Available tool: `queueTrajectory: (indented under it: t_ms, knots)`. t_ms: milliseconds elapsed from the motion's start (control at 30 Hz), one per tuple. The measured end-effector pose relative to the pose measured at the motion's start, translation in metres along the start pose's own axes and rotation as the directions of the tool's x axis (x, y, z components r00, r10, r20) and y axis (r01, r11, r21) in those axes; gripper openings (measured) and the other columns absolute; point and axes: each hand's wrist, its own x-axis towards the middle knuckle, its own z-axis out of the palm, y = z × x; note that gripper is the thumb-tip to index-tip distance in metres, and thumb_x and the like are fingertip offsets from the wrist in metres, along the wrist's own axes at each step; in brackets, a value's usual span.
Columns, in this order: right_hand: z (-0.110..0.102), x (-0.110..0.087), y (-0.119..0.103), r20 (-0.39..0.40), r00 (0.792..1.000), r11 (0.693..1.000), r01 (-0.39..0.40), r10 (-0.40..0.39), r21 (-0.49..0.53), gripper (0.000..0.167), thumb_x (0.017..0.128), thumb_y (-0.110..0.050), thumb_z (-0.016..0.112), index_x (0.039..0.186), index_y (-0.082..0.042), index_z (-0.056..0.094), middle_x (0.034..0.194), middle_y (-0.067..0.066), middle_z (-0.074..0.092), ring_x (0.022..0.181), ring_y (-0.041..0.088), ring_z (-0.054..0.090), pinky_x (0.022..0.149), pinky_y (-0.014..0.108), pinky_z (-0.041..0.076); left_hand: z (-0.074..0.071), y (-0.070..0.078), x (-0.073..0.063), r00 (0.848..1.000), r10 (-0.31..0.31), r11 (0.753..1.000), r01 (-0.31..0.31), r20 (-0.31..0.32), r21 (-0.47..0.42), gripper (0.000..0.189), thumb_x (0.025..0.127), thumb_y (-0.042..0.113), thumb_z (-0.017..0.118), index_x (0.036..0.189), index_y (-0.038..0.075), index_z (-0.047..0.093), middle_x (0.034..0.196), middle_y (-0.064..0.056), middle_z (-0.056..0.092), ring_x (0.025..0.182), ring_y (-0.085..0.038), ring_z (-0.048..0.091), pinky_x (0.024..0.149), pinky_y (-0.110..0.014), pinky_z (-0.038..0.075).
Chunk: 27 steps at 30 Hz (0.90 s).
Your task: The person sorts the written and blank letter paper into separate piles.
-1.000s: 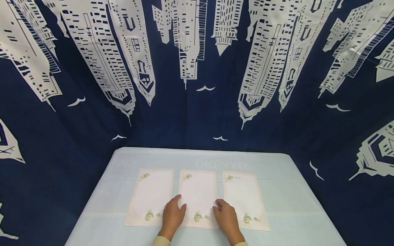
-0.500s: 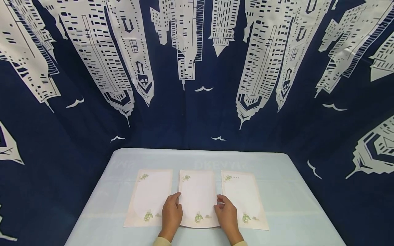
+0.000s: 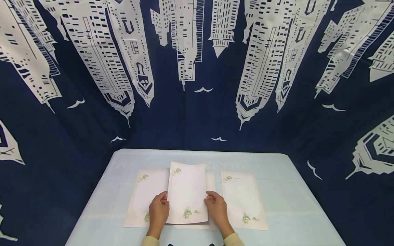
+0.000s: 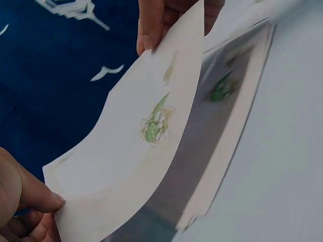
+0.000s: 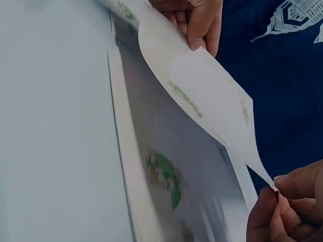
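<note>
A pale sheet of paper (image 3: pixel 187 193) with a green plant print is raised between my two hands, bowed downward in the wrist views. My left hand (image 3: pixel 159 212) pinches its left edge, thumb on top. At the opposite edge my right hand (image 3: pixel 216 209) pinches it between thumb and fingers. Below the raised sheet lies more matching paper (image 3: pixel 210 181), mostly hidden in the head view; in the right wrist view this lower paper (image 5: pixel 166 166) lies in the raised sheet's shadow. The left sheet (image 3: pixel 140 198) is partly covered by the raised sheet and my left hand.
To the right a third matching sheet (image 3: pixel 243 201), with small marks near its top, lies flat on the light blue table cover (image 3: pixel 286 201). A dark blue curtain (image 3: pixel 184 119) printed with white buildings and birds hangs behind and around the table.
My hands have taken hold of the top middle sheet, lifted it off the paper below and carried it up and to the left, over part of the left sheet.
</note>
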Motion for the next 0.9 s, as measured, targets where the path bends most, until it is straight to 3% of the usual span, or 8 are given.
queueTrajectory:
  t_ms: [267,467,633,900]
  knots:
    - [0.036,0.005,-0.021,0.130,0.991,0.995,0.029,-0.041,0.096,0.030,0.084,0.004,0.068,0.114,0.006,0.069,0.086,0.009,0.066,0.075,0.013,0.062,0.060,0.023,0.053,-0.042,-0.016,0.017,0.998,-0.060,0.997,0.062,-0.024,0.053,0.033,0.085,-0.012,0.065,0.118,-0.012,0.067,0.097,-0.017,0.067,0.088,-0.030,0.066,0.075,-0.039,0.055]
    - [0.067,0.002,-0.033,0.220,0.974,0.990,0.031,-0.062,0.141,0.033,0.082,0.008,0.067,0.115,0.007,0.068,0.085,0.007,0.064,0.071,0.010,0.060,0.056,0.022,0.054,-0.072,-0.031,0.027,0.997,-0.061,0.993,0.066,-0.055,0.098,0.032,0.085,-0.011,0.064,0.116,-0.013,0.067,0.097,-0.021,0.067,0.087,-0.033,0.066,0.070,-0.034,0.052]
    - [0.088,0.001,-0.040,0.254,0.962,0.986,0.065,-0.102,0.151,0.034,0.078,0.013,0.066,0.112,0.007,0.069,0.083,0.003,0.063,0.068,0.006,0.058,0.055,0.021,0.052,-0.085,-0.043,0.034,0.995,-0.071,0.988,0.081,-0.076,0.131,0.030,0.086,-0.012,0.063,0.115,-0.014,0.067,0.098,-0.024,0.068,0.087,-0.035,0.067,0.067,-0.031,0.053]
    - [0.106,-0.004,-0.043,0.280,0.950,0.990,0.120,-0.137,0.079,0.033,0.077,0.014,0.065,0.109,0.007,0.068,0.080,-0.001,0.060,0.067,0.004,0.055,0.056,0.020,0.050,-0.093,-0.057,0.038,0.990,-0.101,0.973,0.120,-0.102,0.196,0.030,0.086,-0.015,0.061,0.116,-0.016,0.066,0.098,-0.026,0.068,0.088,-0.038,0.067,0.072,-0.043,0.056]
